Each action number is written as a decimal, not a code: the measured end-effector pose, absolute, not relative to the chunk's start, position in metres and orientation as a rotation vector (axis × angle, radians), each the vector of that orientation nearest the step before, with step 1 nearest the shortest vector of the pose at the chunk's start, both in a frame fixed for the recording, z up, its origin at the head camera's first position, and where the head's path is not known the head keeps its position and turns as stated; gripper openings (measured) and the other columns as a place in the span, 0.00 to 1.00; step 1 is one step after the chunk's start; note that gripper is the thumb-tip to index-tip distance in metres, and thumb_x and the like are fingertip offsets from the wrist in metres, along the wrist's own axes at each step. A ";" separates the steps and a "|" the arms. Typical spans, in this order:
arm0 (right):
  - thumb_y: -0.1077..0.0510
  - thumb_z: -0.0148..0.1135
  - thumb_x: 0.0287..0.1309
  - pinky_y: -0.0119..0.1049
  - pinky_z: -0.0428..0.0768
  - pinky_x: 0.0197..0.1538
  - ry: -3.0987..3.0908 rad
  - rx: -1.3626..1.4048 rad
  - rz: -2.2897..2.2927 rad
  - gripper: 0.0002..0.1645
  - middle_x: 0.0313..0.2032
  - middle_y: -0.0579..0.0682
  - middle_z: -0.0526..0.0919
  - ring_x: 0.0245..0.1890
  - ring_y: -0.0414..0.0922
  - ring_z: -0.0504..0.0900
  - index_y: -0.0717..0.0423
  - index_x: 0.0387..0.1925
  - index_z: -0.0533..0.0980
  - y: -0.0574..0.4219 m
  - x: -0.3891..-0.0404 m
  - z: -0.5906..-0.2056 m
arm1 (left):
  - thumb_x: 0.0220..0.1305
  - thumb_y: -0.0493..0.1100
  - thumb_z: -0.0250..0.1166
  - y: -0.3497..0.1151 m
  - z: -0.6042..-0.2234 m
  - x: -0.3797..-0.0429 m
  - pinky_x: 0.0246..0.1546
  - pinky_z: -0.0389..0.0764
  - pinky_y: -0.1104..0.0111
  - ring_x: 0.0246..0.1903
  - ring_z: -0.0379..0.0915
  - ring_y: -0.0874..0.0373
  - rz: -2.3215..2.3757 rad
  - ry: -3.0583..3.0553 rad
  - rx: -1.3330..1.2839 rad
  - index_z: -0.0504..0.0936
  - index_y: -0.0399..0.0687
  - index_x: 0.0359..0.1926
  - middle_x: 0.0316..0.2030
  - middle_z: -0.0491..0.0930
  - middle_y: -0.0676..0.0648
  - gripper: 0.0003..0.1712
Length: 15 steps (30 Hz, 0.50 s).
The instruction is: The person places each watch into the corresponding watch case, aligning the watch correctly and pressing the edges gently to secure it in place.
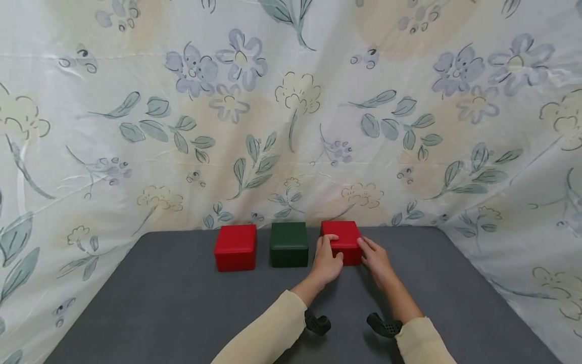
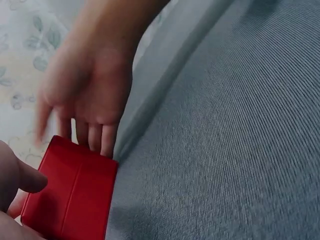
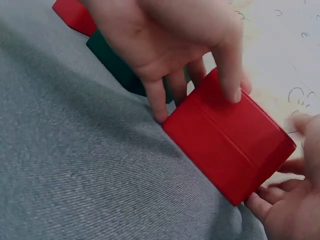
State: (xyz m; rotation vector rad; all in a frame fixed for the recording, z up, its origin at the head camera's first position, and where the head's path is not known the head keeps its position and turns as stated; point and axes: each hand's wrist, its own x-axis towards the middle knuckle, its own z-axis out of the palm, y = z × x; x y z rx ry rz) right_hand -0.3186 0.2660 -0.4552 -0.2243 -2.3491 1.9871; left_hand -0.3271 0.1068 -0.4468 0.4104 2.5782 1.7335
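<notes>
Three box-like blocks stand in a row along the back of the table: a red box (image 1: pixel 235 247) on the left, a dark green box (image 1: pixel 289 245) in the middle and another red box (image 1: pixel 347 232) on the right. My left hand (image 1: pixel 326 263) holds the right red box at its left side, one finger lying over the top. At its right side, straight fingers of my right hand (image 1: pixel 379 260) touch the same box. In the right wrist view, a seam line runs across the face of this red box (image 3: pixel 225 140).
The table (image 1: pixel 182 313) has a dark grey cloth surface. Directly behind the boxes hangs a floral curtain (image 1: pixel 291 167), which also flanks the table. A black strap piece (image 1: pixel 318 323) sits at my left wrist and another black piece (image 1: pixel 384 326) at the right.
</notes>
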 end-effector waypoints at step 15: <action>0.44 0.45 0.72 0.54 0.64 0.70 -2.436 -0.345 1.525 0.36 0.71 0.62 0.61 0.71 0.58 0.61 0.56 0.73 0.55 0.268 -0.305 -0.445 | 0.64 0.45 0.61 0.096 -0.429 -0.319 0.57 0.77 0.52 0.63 0.64 0.49 1.638 2.743 0.637 0.62 0.47 0.68 0.68 0.62 0.45 0.33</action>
